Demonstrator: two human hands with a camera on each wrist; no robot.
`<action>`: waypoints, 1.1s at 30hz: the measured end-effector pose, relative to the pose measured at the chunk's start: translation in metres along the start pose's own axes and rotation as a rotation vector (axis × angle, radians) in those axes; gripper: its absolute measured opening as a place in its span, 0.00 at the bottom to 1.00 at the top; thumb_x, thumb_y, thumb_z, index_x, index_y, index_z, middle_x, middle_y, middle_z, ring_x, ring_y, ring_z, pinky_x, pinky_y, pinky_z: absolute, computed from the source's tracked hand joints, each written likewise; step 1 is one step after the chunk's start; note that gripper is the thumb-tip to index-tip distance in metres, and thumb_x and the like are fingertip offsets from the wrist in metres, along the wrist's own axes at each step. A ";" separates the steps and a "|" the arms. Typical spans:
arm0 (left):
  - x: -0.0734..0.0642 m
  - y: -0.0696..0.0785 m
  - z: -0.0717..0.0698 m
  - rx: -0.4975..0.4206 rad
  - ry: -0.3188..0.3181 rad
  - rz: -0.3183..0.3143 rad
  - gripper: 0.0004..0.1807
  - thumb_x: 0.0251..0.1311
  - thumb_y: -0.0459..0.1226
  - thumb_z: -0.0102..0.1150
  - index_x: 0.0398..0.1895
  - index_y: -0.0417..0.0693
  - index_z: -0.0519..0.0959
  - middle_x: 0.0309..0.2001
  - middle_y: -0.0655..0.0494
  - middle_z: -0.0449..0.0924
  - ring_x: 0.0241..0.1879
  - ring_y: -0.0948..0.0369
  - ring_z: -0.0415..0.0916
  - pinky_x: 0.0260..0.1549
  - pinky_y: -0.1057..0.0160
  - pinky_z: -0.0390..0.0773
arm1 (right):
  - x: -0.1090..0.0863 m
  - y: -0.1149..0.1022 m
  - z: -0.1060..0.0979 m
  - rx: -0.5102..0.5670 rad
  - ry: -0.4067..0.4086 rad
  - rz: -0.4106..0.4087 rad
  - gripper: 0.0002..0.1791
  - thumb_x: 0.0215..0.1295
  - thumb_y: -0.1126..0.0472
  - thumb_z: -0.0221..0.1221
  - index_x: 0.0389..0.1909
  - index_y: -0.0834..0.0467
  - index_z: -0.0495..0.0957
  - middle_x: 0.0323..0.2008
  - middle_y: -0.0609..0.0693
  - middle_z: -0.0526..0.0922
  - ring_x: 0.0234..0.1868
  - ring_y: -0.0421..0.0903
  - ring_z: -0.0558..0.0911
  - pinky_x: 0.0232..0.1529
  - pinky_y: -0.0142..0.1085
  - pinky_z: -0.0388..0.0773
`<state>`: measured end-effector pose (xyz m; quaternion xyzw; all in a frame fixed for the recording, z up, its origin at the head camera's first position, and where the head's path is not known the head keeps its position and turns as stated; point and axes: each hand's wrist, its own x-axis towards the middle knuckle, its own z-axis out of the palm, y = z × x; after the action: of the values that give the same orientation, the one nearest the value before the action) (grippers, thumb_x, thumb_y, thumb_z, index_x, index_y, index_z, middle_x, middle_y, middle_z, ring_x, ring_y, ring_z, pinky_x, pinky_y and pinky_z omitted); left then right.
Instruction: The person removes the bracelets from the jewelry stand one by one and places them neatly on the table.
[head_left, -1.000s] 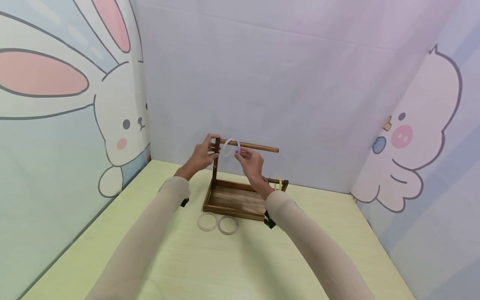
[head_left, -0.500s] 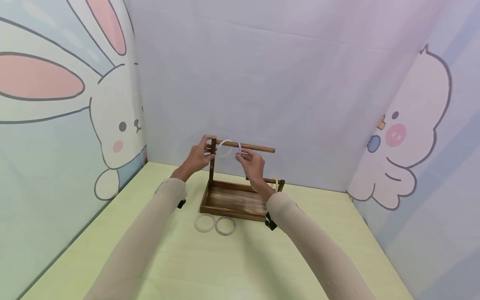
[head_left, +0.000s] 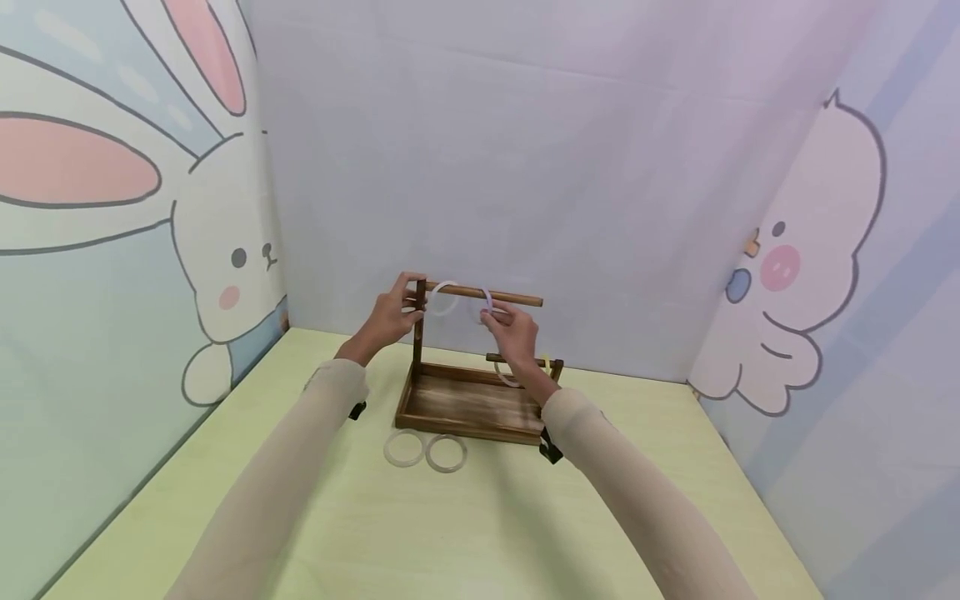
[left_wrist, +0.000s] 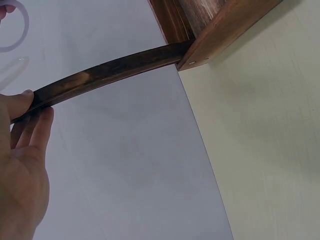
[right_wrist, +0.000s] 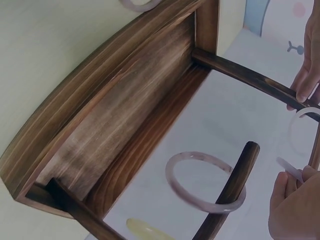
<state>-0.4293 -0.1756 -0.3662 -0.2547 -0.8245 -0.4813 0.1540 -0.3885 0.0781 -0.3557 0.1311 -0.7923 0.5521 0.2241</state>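
My left hand (head_left: 387, 318) grips the tall dark post (left_wrist: 115, 71) of a wooden stand near its top, thumb on one side and fingers on the other. With thumb and fingertips my right hand (head_left: 516, 333) pinches a pale purple bangle (head_left: 488, 298), which is around the upper rod (head_left: 519, 297). Closer to the post, a white bangle (head_left: 432, 300) hangs on that same rod. In the right wrist view, a pinkish translucent bangle (right_wrist: 171, 175) hangs around the lower rod (right_wrist: 243, 165). A yellow bangle (right_wrist: 148, 230) is partly cut off at the bottom edge.
Two translucent bangles, one whitish (head_left: 403, 464) and one greyish (head_left: 446, 470), lie flat on the table before the stand's tray (head_left: 465, 430). The upper rod's right end is free-standing. A pale cloth wall (head_left: 480, 167) rises close behind.
The right hand and purple bangle have shifted right along the upper rod, away from the white one. The left hand keeps its grip on the post. The head view has shifted slightly.
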 end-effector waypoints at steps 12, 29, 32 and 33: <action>-0.001 -0.007 -0.003 0.026 -0.003 -0.024 0.35 0.71 0.23 0.59 0.76 0.51 0.59 0.59 0.35 0.80 0.63 0.43 0.78 0.54 0.44 0.85 | 0.002 0.014 -0.017 0.010 0.005 -0.006 0.17 0.70 0.64 0.68 0.58 0.63 0.84 0.47 0.59 0.89 0.49 0.53 0.90 0.48 0.43 0.89; 0.002 -0.005 0.000 -0.006 -0.006 -0.018 0.35 0.70 0.22 0.58 0.76 0.50 0.59 0.58 0.35 0.79 0.63 0.42 0.77 0.56 0.46 0.84 | 0.000 0.018 -0.034 -0.015 0.050 -0.003 0.17 0.70 0.66 0.67 0.57 0.65 0.84 0.46 0.62 0.89 0.47 0.57 0.90 0.41 0.35 0.89; 0.003 -0.006 0.000 -0.005 -0.004 -0.020 0.35 0.70 0.22 0.58 0.75 0.53 0.60 0.58 0.36 0.79 0.63 0.42 0.77 0.57 0.47 0.84 | 0.001 0.021 -0.037 -0.009 0.049 0.006 0.17 0.70 0.65 0.67 0.57 0.65 0.84 0.46 0.61 0.89 0.47 0.56 0.90 0.39 0.32 0.88; 0.003 -0.006 0.000 -0.004 -0.005 -0.018 0.35 0.70 0.22 0.58 0.75 0.52 0.60 0.58 0.36 0.79 0.63 0.42 0.77 0.57 0.47 0.84 | 0.001 0.021 -0.038 -0.009 0.049 0.007 0.16 0.70 0.65 0.67 0.57 0.64 0.84 0.46 0.61 0.89 0.47 0.56 0.90 0.39 0.32 0.88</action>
<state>-0.4350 -0.1769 -0.3691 -0.2488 -0.8262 -0.4836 0.1474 -0.3910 0.1216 -0.3616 0.1138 -0.7896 0.5522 0.2421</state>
